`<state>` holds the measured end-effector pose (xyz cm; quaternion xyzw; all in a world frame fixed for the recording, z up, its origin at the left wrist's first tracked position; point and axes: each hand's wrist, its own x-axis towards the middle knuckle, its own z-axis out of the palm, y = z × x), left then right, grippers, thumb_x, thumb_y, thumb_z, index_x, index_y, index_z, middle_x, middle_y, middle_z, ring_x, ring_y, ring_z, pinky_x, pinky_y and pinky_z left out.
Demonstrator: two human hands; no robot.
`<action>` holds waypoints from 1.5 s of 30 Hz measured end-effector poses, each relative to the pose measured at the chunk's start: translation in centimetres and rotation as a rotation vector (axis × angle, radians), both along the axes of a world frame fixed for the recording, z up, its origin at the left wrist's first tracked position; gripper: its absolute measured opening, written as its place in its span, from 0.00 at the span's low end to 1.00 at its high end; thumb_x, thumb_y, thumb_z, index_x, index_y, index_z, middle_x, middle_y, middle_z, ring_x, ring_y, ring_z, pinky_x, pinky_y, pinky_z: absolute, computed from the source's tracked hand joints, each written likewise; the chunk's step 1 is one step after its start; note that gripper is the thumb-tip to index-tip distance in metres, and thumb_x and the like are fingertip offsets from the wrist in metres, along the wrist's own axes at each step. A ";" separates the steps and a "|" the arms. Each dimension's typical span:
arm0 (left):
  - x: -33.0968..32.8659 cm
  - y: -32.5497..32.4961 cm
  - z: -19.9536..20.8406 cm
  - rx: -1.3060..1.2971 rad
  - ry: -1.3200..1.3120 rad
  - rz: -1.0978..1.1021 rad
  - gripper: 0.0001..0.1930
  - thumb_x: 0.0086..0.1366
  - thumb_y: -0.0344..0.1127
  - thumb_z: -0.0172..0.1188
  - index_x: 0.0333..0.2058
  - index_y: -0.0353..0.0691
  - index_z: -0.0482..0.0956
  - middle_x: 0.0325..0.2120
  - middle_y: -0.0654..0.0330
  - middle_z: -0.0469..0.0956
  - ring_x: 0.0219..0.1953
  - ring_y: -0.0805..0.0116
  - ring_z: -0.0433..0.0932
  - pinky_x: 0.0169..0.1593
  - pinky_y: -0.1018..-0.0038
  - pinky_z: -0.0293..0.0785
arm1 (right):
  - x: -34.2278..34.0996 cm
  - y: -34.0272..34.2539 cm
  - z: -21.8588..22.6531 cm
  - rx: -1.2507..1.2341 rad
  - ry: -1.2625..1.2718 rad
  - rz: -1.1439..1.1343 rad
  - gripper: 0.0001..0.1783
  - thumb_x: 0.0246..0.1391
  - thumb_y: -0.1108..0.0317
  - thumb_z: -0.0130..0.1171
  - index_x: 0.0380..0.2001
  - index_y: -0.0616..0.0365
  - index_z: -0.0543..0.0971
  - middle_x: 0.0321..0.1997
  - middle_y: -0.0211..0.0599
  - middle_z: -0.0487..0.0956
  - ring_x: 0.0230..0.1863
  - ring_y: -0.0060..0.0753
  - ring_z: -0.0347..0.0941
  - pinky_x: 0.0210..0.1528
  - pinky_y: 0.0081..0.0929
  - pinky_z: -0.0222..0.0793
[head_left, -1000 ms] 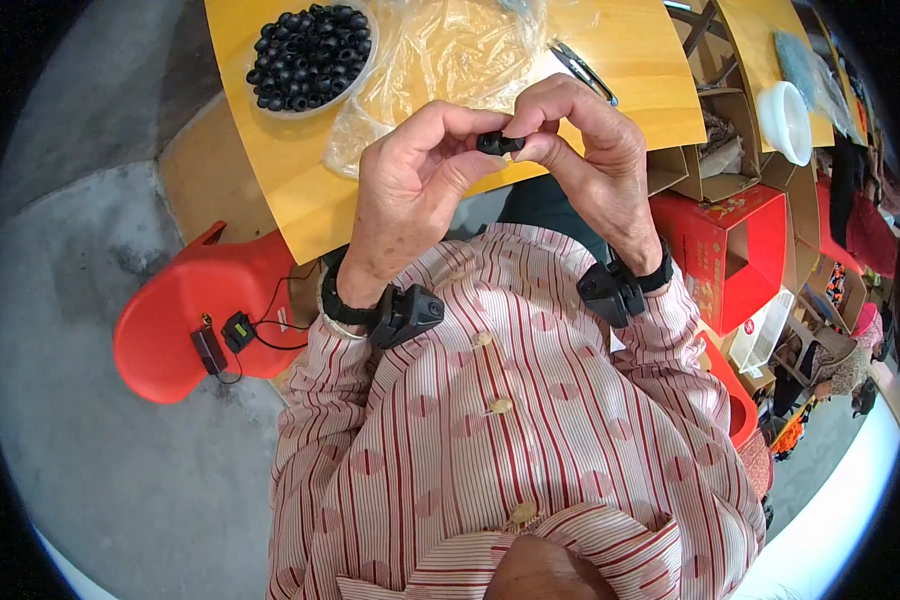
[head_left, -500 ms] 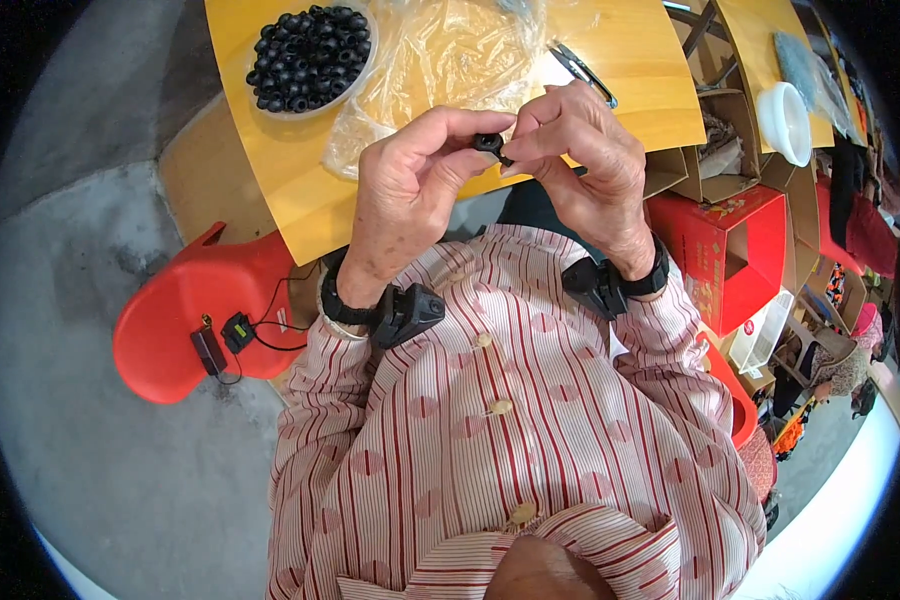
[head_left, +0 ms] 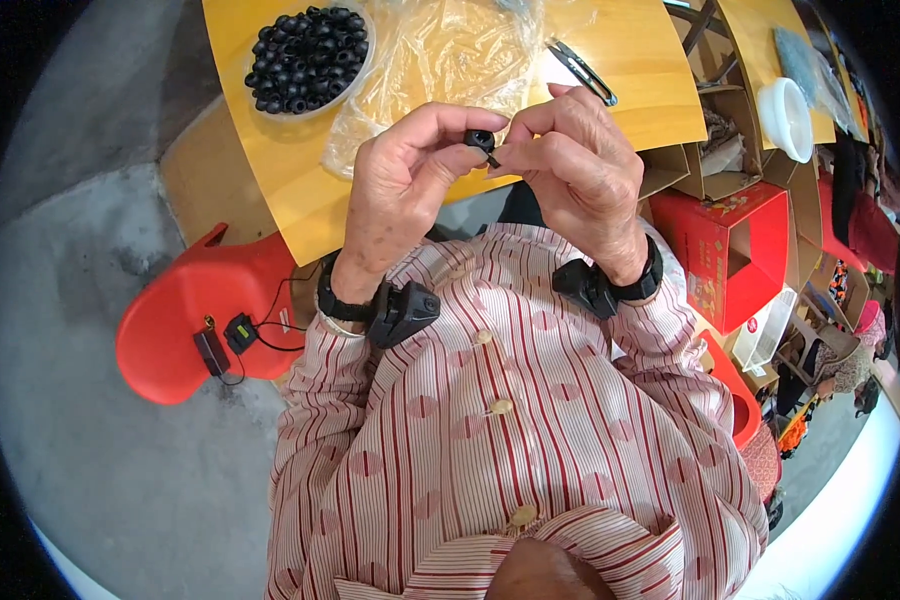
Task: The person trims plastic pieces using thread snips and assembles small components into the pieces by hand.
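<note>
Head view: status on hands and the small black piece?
Left hand and right hand both pinching small black ring piece at fingertips. Held above yellow table edge. Nothing in the way.

The person wore a red-and-white striped button shirt [head_left: 490, 440], with black strapped devices on both wrists at mid-frame.

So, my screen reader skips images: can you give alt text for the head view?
Left hand and right hand together pinch a small black ring-shaped part above a yellow table. A bowl of similar black parts stands beside crinkled clear plastic.
</note>
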<state>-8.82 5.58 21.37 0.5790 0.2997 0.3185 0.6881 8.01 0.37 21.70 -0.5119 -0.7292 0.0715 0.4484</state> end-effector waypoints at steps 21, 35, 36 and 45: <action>0.1 0.0 -1.0 -0.061 -0.111 -0.001 0.13 0.58 0.17 0.49 0.42 0.30 0.75 0.37 0.60 0.77 0.38 0.78 0.74 0.44 0.82 0.71 | -0.5 -0.1 -0.2 -0.121 0.197 -0.023 0.13 0.26 0.82 0.64 0.20 0.56 0.76 0.24 0.30 0.75 0.29 0.33 0.71 0.30 0.25 0.66; 0.0 -1.1 -2.6 -0.203 -0.087 0.022 0.12 0.63 0.24 0.50 0.46 0.29 0.72 0.41 0.59 0.75 0.39 0.78 0.72 0.44 0.82 0.67 | -0.3 -1.0 -0.5 -0.168 -0.063 -0.057 0.09 0.33 0.78 0.63 0.23 0.53 0.79 0.26 0.30 0.78 0.34 0.34 0.75 0.52 0.41 0.67; 0.0 -1.2 -2.4 -0.203 -0.086 0.022 0.12 0.63 0.24 0.50 0.46 0.29 0.72 0.41 0.59 0.75 0.39 0.78 0.72 0.44 0.82 0.67 | -0.3 -1.0 -0.6 -0.168 -0.062 -0.057 0.09 0.33 0.78 0.63 0.23 0.53 0.79 0.26 0.30 0.78 0.34 0.34 0.75 0.52 0.41 0.67; 0.4 -1.6 -1.3 -0.213 -0.027 0.049 0.13 0.65 0.27 0.50 0.47 0.30 0.72 0.39 0.59 0.75 0.39 0.78 0.73 0.46 0.82 0.69 | -0.4 -0.9 -1.4 -0.054 -0.062 -0.070 0.11 0.30 0.77 0.63 0.23 0.52 0.77 0.23 0.28 0.74 0.29 0.35 0.69 0.37 0.29 0.65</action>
